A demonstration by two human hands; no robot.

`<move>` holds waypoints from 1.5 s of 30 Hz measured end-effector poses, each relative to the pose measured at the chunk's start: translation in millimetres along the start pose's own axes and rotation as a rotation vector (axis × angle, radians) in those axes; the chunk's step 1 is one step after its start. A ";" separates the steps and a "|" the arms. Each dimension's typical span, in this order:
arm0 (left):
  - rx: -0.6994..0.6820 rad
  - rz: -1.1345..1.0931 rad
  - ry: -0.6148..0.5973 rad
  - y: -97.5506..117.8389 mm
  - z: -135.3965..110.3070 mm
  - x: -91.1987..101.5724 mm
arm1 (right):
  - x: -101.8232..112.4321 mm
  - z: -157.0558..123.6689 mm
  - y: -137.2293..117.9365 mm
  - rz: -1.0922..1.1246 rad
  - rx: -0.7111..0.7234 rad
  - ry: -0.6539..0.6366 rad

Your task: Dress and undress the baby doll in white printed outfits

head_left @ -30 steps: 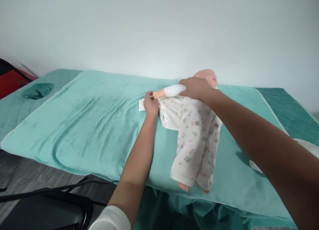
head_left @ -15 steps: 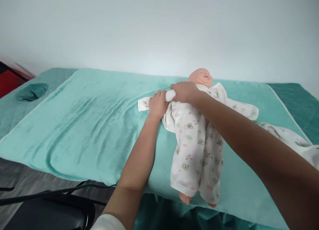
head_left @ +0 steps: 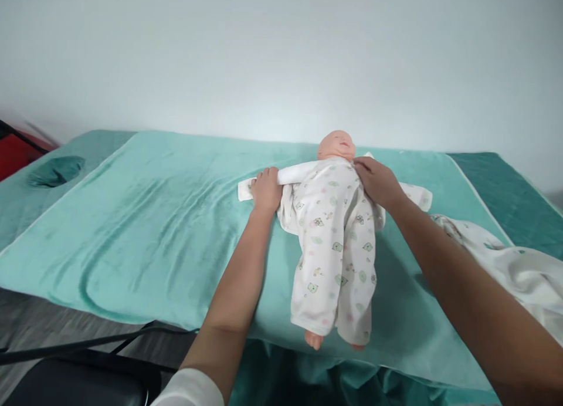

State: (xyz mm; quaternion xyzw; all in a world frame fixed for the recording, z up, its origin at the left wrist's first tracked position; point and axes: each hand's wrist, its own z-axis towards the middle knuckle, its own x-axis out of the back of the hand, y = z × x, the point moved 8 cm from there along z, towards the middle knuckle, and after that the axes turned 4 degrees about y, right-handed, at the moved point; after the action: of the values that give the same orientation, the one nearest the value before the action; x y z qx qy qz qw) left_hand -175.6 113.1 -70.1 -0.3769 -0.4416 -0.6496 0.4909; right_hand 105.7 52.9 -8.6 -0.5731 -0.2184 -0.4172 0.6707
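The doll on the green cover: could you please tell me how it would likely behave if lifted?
The doll has a smooth, moulded-looking head, so that part would probably feel firm. Its loose printed trousers look like soft cloth and would likely flop or bunch. Lying face up on the green cover, it seems unlikely to roll by itself.

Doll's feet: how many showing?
2: one foot below the image-left trouser cuff, the other foot, mostly hidden, under the image-right cuff.
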 end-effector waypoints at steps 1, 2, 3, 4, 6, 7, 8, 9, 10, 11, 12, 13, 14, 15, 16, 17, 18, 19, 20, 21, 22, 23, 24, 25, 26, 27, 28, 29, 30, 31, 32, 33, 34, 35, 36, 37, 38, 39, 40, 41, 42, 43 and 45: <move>0.018 0.005 -0.003 -2.4 -0.4 0.8 | -1.4 -1.2 10.5 0.005 -0.008 0.004; 0.035 0.011 -0.002 -4.6 -0.8 1.8 | -3.8 -2.6 19.5 -0.012 0.000 0.009; 0.050 0.017 0.002 -6.7 -1.2 2.8 | -6.5 -4.6 26.9 -0.047 0.025 0.015; 0.062 0.024 0.006 -8.5 -1.7 3.5 | -8.9 -7.3 33.0 -0.093 0.058 0.031; 0.083 0.038 0.014 -11.8 -2.3 3.5 | -10.4 -14.6 44.3 -0.176 0.110 0.099; 0.091 0.043 0.015 -13.2 -2.6 2.8 | -9.0 -18.8 50.4 -0.196 0.115 0.146; 0.096 0.038 0.016 -14.4 -2.9 1.7 | -7.0 -22.8 56.8 -0.198 0.108 0.189; 0.099 0.017 0.019 -15.2 -3.3 0.6 | -4.7 -26.3 63.0 -0.182 0.097 0.224; 0.097 -0.022 0.026 -15.7 -4.0 -0.2 | -2.0 -28.9 68.4 -0.153 0.088 0.255; 0.092 -0.077 0.038 -15.7 -5.1 -0.3 | 0.7 -30.5 72.9 -0.117 0.083 0.283; 0.078 -0.142 0.053 -14.6 -6.8 0.4 | 3.5 -31.3 76.9 -0.081 0.075 0.310; 0.057 -0.209 0.069 -12.5 -9.0 2.2 | 5.7 -31.2 80.4 -0.052 0.063 0.334; 0.035 -0.268 0.086 -9.4 -12.0 5.2 | 6.9 -30.6 83.2 -0.036 0.046 0.351; 0.016 -0.317 0.106 -5.3 -15.5 9.7 | 7.0 -29.6 85.2 -0.037 0.025 0.362; 0.004 -0.356 0.129 -0.3 -19.3 15.7 | 5.9 -28.5 86.3 -0.050 0.005 0.363; 0.002 -0.389 0.156 5.8 -23.1 23.2 | 3.9 -27.6 86.4 -0.069 -0.012 0.357; 0.008 -0.417 0.186 13.4 -26.5 32.0 | 1.7 -26.9 85.9 -0.085 -0.026 0.351; 0.012 -0.441 0.213 23.2 -29.0 41.4 | -0.2 -26.7 85.0 -0.094 -0.038 0.346; 0.000 -0.462 0.227 36.5 -30.3 50.8 | -1.8 -26.8 84.2 -0.096 -0.050 0.343; -0.035 -0.479 0.222 53.8 -30.1 59.4 | -3.2 -27.0 83.4 -0.092 -0.060 0.339; -0.098 -0.492 0.185 75.1 -28.4 65.8 | -4.5 -27.2 82.7 -0.086 -0.069 0.332; -0.182 -0.501 0.122 99.8 -26.1 69.8 | -5.4 -27.5 82.3 -0.082 -0.079 0.325; -0.272 -0.500 0.041 125.8 -23.8 71.4 | -6.0 -27.8 82.3 -0.080 -0.091 0.320; -0.351 -0.477 -0.040 150.9 -21.7 71.0 | -6.1 -28.0 82.5 -0.082 -0.104 0.318; -0.419 -0.433 -0.116 174.5 -19.8 68.5 | -5.9 -28.2 82.9 -0.083 -0.115 0.320; -0.478 -0.360 -0.197 196.0 -18.4 63.1 | -5.5 -28.3 83.1 -0.083 -0.123 0.322; -0.526 -0.272 -0.249 214.6 -16.7 57.4 | -5.2 -28.3 83.1 -0.081 -0.125 0.323; -0.566 -0.182 -0.294 230.5 -15.2 50.3 | -5.0 -28.2 83.1 -0.076 -0.124 0.322; -0.582 -0.096 -0.340 242.5 -13.5 41.5 | -5.0 -28.0 82.8 -0.070 -0.118 0.319; -0.592 -0.023 -0.380 252.2 -12.0 32.4 | -5.2 -27.8 82.5 -0.064 -0.111 0.312; -0.591 0.031 -0.409 259.3 -10.5 23.5 | -5.3 -27.6 82.2 -0.062 -0.106 0.305; -0.582 0.070 -0.429 264.6 -9.2 15.0 | -5.4 -27.4 81.7 -0.065 -0.100 0.297; -0.571 0.101 -0.441 268.4 -8.2 7.1 | -5.5 -27.3 81.1 -0.071 -0.095 0.288; -0.557 0.130 -0.440 271.1 -7.1 0.2 | -5.7 -27.1 80.2 -0.081 -0.091 0.279; -0.545 0.160 -0.429 273.2 -6.1 -5.6 | -5.8 -27.0 79.2 -0.092 -0.088 0.268; -0.538 0.191 -0.415 274.9 -5.1 -10.4 | -5.8 -26.9 78.3 -0.103 -0.086 0.259; -0.539 0.219 -0.401 276.7 -4.0 -14.0 | -5.7 -26.8 77.4 -0.111 -0.086 0.250; -0.547 0.238 -0.391 278.5 -2.5 -16.2 | -5.5 -26.6 76.7 -0.116 -0.086 0.241; -0.557 0.253 -0.388 279.7 -0.3 -17.6 | -4.9 -26.4 76.4 -0.117 -0.087 0.235; -0.564 0.265 -0.395 279.8 2.8 -18.2 | -4.3 -26.1 76.5 -0.114 -0.089 0.231; -0.567 0.277 -0.407 278.5 6.9 -18.0 | -3.5 -25.7 77.2 -0.107 -0.092 0.228; -0.564 0.290 -0.417 276.0 12.0 -17.0 | -2.6 -25.4 78.4 -0.099 -0.099 0.228; -0.551 0.313 -0.419 269.1 22.8 -13.7 | -1.1 -24.6 82.4 -0.083 -0.123 0.234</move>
State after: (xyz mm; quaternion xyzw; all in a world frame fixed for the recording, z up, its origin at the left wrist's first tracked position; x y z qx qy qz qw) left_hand 90.1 104.3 -20.5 -0.6826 -0.2782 -0.5698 0.3634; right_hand 167.3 29.5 -63.9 -0.5509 -0.1364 -0.5212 0.6373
